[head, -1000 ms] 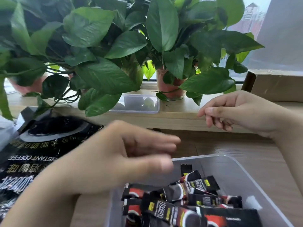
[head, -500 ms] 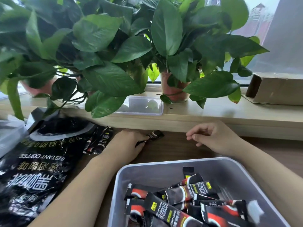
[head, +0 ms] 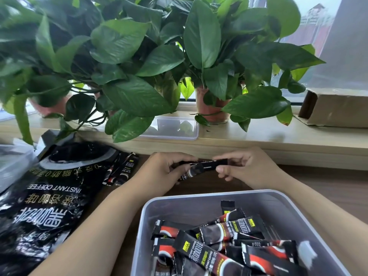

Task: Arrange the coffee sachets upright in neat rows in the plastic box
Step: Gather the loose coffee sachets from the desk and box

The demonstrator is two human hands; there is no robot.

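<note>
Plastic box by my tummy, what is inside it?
Inside the plastic box lie black-and-red coffee sachets, heaped loosely and crossing one another, not in rows. The far end is bare. The heap covers the bottom beneath it, so anything under those sachets cannot be seen.

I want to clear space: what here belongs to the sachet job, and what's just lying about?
Job: plastic box, jumbled sachets inside, held sachets, loose sachets, coffee bag.
Lying about: potted plants, clear tub, cardboard box.

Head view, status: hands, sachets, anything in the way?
Left hand and right hand grip sachets beyond the plastic box. Boxed sachets jumbled, not in rows. Nothing blocking.
</note>
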